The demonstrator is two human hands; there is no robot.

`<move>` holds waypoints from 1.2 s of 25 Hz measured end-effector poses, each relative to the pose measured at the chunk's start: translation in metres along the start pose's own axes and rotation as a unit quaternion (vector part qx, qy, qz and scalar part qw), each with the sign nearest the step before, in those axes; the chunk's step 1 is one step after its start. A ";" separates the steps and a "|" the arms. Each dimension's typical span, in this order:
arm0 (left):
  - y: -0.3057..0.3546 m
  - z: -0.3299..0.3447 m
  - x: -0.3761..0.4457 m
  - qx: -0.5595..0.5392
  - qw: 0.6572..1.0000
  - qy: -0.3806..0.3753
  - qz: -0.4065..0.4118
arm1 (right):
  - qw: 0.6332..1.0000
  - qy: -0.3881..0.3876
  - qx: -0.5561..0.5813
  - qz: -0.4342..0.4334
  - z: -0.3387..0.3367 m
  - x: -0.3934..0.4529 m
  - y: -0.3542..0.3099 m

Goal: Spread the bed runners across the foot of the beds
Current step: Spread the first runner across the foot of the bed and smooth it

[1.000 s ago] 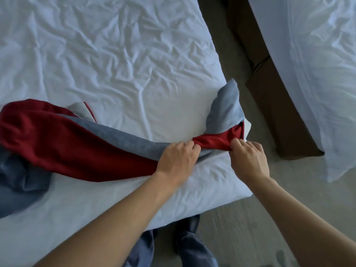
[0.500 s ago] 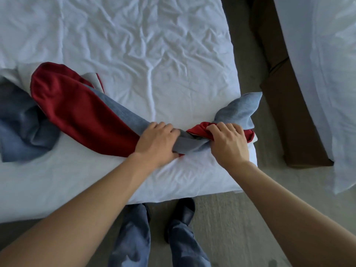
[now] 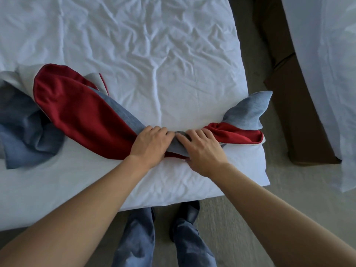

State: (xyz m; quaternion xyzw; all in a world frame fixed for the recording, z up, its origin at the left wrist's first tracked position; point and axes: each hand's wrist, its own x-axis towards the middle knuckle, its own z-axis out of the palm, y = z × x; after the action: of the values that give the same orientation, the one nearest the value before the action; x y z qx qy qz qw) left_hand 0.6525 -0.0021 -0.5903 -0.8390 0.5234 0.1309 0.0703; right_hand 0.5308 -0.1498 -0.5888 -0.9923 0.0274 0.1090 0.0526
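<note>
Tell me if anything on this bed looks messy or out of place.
Yes. The red and grey bed runner is twisted and bunched, not spread flat: the left hand and right hand grip its narrow middle, and its left end lies crumpled. The white sheet is heavily wrinkled.

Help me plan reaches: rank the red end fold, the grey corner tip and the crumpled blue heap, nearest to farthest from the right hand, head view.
From the right hand:
1. Red end fold, just right.
2. Grey corner tip, farther right, at the bed's edge.
3. Crumpled blue heap, far left.
</note>
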 end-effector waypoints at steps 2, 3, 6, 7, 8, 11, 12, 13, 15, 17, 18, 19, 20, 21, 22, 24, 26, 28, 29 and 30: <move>-0.008 -0.004 0.008 0.014 1.000 0.016 0.007 | 0.999 -0.001 -0.005 0.039 0.000 0.017 -0.005; -0.013 -0.006 0.013 0.019 0.999 0.032 0.008 | 0.998 0.007 -0.003 0.056 -0.002 0.025 -0.003; -0.037 -0.014 0.036 0.037 0.997 0.072 0.018 | 0.996 0.023 0.006 0.090 -0.010 0.054 0.004; -0.047 -0.017 0.046 0.042 0.996 0.081 0.024 | 0.995 0.023 0.007 0.101 -0.012 0.065 0.006; -0.056 -0.019 0.056 0.046 0.995 0.088 0.030 | 0.994 0.022 0.007 0.111 -0.014 0.077 0.008; -0.081 -0.027 0.086 0.061 0.992 0.099 0.049 | 0.992 0.022 0.002 0.127 -0.022 0.109 0.019; -0.091 -0.030 0.097 0.063 0.991 0.104 0.053 | 0.991 0.026 0.002 0.135 -0.024 0.121 0.023; -0.101 -0.033 0.108 0.062 0.990 0.110 0.058 | 0.989 0.032 0.001 0.145 -0.027 0.133 0.026; -0.124 -0.043 0.129 0.068 0.988 0.119 0.073 | 0.984 0.051 -0.006 0.168 -0.033 0.159 0.032; -0.153 -0.056 0.151 0.088 0.983 0.133 0.089 | 0.980 0.076 -0.009 0.181 -0.042 0.188 0.040; -0.167 -0.062 0.162 0.100 0.980 0.142 0.094 | 0.979 0.090 -0.012 0.182 -0.046 0.203 0.044; -0.179 -0.068 0.172 0.110 0.978 0.153 0.094 | 0.978 0.102 -0.016 0.183 -0.049 0.215 0.048; -0.185 -0.072 0.180 0.115 0.976 0.163 0.090 | 0.975 0.113 -0.019 0.189 -0.052 0.223 0.052; -0.187 -0.074 0.187 0.115 0.975 0.168 0.085 | 0.972 0.124 -0.018 0.198 -0.053 0.229 0.055; -0.185 -0.074 0.190 0.108 0.977 0.168 0.077 | 0.970 0.130 -0.018 0.207 -0.052 0.228 0.057; -0.170 -0.064 0.182 0.079 0.982 0.158 0.060 | 0.970 0.138 -0.027 0.197 -0.046 0.214 0.052; -0.150 -0.046 0.156 0.030 0.987 0.149 0.049 | 0.978 0.151 -0.034 0.143 -0.034 0.186 0.034; -0.130 -0.025 0.115 -0.008 0.990 0.136 0.042 | 0.983 0.155 -0.014 0.095 -0.018 0.149 0.010; -0.116 -0.014 0.092 -0.016 0.991 0.127 0.038 | 0.985 0.146 0.001 0.088 -0.010 0.129 -0.001; -0.101 -0.004 0.069 -0.024 0.993 0.115 0.028 | 0.987 0.129 0.016 0.090 -0.002 0.110 -0.011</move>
State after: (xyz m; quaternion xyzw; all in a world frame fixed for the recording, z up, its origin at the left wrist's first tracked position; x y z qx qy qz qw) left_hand 0.7722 -0.0177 -0.6089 -0.8352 0.5477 0.0478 -0.0143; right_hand 0.6387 -0.1441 -0.6102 -0.9905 0.1252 -0.0161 0.0548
